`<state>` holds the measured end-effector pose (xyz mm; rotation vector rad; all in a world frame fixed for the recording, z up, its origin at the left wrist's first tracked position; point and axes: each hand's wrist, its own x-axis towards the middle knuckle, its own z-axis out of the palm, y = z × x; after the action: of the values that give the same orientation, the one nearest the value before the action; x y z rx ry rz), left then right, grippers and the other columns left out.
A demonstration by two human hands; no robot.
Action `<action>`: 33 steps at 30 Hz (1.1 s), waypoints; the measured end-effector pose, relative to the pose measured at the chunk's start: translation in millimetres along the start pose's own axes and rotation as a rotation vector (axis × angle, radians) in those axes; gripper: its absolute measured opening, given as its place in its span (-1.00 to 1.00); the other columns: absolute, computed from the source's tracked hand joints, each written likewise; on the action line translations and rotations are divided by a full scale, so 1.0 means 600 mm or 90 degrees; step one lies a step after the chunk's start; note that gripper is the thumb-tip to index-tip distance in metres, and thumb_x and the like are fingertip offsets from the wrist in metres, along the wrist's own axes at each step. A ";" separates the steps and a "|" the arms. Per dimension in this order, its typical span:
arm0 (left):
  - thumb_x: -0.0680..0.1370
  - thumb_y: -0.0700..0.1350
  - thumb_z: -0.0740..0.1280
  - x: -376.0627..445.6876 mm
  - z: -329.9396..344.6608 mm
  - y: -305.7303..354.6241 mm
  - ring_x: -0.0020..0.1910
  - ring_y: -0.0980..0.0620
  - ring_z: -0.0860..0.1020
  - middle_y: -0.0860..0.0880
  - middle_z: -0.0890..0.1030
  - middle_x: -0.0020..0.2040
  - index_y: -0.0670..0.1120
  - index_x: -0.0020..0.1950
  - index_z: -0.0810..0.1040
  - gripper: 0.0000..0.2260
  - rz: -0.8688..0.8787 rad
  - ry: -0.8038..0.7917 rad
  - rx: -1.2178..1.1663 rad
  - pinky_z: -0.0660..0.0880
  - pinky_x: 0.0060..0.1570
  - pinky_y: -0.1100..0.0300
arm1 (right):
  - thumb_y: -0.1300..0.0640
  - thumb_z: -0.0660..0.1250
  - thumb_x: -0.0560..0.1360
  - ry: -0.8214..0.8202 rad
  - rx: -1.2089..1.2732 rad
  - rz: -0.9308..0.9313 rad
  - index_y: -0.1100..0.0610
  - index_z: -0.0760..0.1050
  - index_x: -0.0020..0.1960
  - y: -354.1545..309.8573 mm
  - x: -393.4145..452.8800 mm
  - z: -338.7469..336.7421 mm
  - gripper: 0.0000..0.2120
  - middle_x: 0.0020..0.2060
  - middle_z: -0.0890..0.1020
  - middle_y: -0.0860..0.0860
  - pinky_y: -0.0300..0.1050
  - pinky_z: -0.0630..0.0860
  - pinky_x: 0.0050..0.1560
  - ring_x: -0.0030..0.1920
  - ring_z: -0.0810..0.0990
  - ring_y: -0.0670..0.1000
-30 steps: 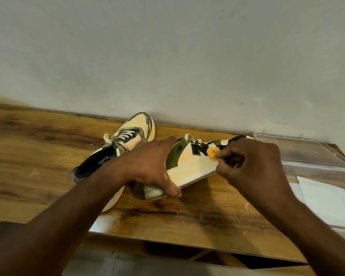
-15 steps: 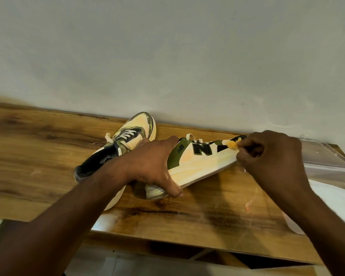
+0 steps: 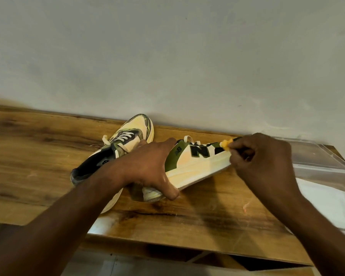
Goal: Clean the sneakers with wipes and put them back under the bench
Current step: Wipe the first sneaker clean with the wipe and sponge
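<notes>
While two sneakers lie on the bench, left hand grips one; right hand fingers pinch one wipe.

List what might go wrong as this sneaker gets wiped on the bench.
The sneaker is tipped on its side, held only at the heel by the left hand; hard rubbing might twist it loose. The right hand pinches a small orange wad that could slip out. The other sneaker overhangs the bench edge.

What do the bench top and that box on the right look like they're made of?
Bench top: looks like wood or wood-look laminate, with brown grain streaks and a slight sheen; which one is unclear. Box: apparently clear rigid plastic, see-through with bright straight edges.
</notes>
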<state>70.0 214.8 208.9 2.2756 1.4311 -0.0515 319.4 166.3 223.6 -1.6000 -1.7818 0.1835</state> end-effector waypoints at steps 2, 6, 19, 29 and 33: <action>0.20 0.33 0.65 0.000 -0.001 0.000 0.16 0.07 0.48 0.20 0.45 0.17 0.10 0.53 0.19 0.05 0.004 0.000 0.002 0.36 0.38 -0.06 | 0.26 0.59 0.39 -0.077 0.010 -0.038 0.01 0.76 -0.07 -0.018 -0.014 0.010 -0.81 -0.21 0.70 -0.14 -0.11 0.66 -0.15 -0.24 0.64 -0.17; 0.21 0.31 0.66 -0.001 -0.003 -0.001 0.16 0.07 0.49 0.20 0.44 0.16 0.10 0.52 0.20 0.03 0.012 -0.014 -0.012 0.40 0.31 -0.02 | 0.30 0.61 0.35 -0.115 0.048 0.030 0.02 0.74 -0.16 0.002 0.003 -0.018 -0.79 -0.33 0.67 -0.21 -0.35 0.57 -0.30 -0.30 0.65 -0.22; 0.23 0.27 0.67 -0.001 -0.008 -0.007 0.13 0.11 0.47 0.30 0.40 0.02 0.16 0.49 0.21 -0.02 0.020 -0.030 -0.015 0.35 0.14 0.10 | 0.29 0.61 0.33 -0.052 0.001 0.028 -0.03 0.70 -0.19 0.025 0.018 -0.026 -0.76 -0.30 0.65 -0.19 -0.27 0.54 -0.25 -0.31 0.62 -0.15; 0.17 0.62 0.42 -0.008 -0.014 -0.008 0.52 0.03 0.23 0.11 0.26 0.48 0.11 0.63 0.09 0.19 -0.022 0.032 0.138 0.15 0.56 -0.13 | 0.23 0.58 0.40 -0.051 0.047 -0.032 0.00 0.76 -0.02 0.002 -0.008 0.015 -0.80 -0.17 0.69 -0.13 -0.07 0.66 -0.18 -0.23 0.62 -0.15; 0.25 0.70 0.18 -0.001 0.022 0.037 0.55 0.05 0.27 0.13 0.31 0.55 0.18 0.61 0.22 0.04 0.068 0.235 0.065 0.15 0.52 -0.12 | 0.10 0.62 0.39 -0.070 0.025 -0.034 -0.04 0.75 0.05 0.007 -0.004 0.015 -0.76 -0.16 0.66 -0.13 -0.17 0.60 -0.19 -0.23 0.59 -0.16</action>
<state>91.3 200.9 204.9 2.5379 1.5072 0.3527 317.7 168.0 213.8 -1.5387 -1.8911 0.2834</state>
